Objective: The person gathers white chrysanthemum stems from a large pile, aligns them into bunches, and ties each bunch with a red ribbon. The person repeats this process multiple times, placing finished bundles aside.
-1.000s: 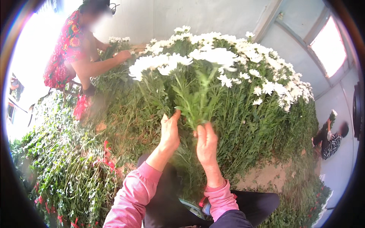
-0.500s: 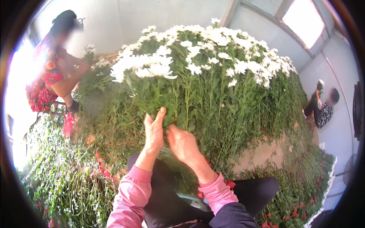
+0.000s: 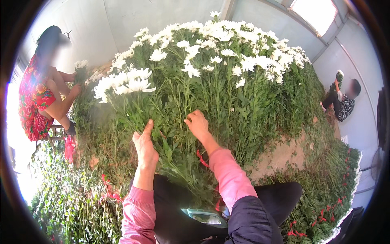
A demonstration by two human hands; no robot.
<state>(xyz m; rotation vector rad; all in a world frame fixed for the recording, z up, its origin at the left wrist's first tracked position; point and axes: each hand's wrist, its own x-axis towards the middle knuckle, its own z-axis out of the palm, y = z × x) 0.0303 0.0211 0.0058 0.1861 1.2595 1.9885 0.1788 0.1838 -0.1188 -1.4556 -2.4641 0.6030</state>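
A bunch of white chrysanthemums [image 3: 122,86] leans to the left in my left hand [image 3: 145,148], with the fingers closed round its leafy stems and the thumb pointing up. Its stem ends reach down over my lap. My right hand [image 3: 199,126] is at the front of a big heap of white chrysanthemums [image 3: 235,61]. Thumb and fingertips there are pinched at an upright green chrysanthemum stem [image 3: 186,107]. Red ties [image 3: 202,158] show below my right wrist, partly behind the leaves.
On my lap lies a teal-rimmed flat object [image 3: 206,217]. At the left a person in red flowered clothes [image 3: 36,101] handles flowers; another person [image 3: 347,103] sits far right, holding a flower bunch. Cut stems [image 3: 77,199] and red-tied bundles [image 3: 323,215] cover the ground on both sides.
My hands have moved apart. The left has shifted left with its bunch; the right has left those stems and gone up to the heap. The view has shifted slightly.
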